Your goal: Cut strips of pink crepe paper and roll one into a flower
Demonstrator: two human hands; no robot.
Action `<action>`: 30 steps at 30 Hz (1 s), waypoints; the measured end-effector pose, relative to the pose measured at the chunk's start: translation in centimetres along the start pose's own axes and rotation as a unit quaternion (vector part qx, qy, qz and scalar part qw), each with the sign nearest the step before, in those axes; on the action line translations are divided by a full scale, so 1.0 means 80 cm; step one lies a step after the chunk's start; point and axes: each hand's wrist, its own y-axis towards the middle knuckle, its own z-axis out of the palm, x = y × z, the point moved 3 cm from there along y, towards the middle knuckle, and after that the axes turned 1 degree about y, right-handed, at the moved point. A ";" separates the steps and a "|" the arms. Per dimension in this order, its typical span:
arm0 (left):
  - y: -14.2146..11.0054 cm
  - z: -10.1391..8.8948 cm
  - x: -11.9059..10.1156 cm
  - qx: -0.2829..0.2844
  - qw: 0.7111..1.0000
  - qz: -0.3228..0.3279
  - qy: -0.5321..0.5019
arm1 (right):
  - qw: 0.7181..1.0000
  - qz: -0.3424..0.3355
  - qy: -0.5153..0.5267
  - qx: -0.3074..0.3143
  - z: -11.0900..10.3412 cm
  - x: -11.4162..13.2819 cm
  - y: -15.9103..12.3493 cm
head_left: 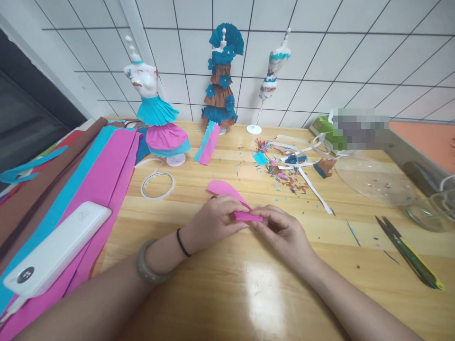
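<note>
My left hand (216, 220) and my right hand (280, 229) meet at the middle of the wooden table (227, 284). Both pinch a small strip of pink crepe paper (248, 216), folded into pleats between the fingertips. A larger part of the pink paper (222, 187) lies flat behind my left hand. My left wrist carries a grey-green bangle (147, 270) and a black hair tie.
Sheets of pink, blue and brown paper (95, 184) lie at the left under a white power bank (53, 251). Three small mannequins (158, 118) stand at the back. A tape roll (157, 184), paper scraps (287, 168), a clear plate (373, 180) and snips (408, 253) lie around.
</note>
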 end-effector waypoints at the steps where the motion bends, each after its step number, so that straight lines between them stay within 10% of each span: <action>1: 0.000 0.001 0.000 -0.003 1.000 0.009 0.010 | 1.000 -0.002 -0.001 -0.001 0.000 0.000 0.000; 30: -0.001 0.002 0.000 -0.006 0.999 0.023 0.030 | 0.999 -0.022 -0.020 0.036 -0.001 0.004 0.000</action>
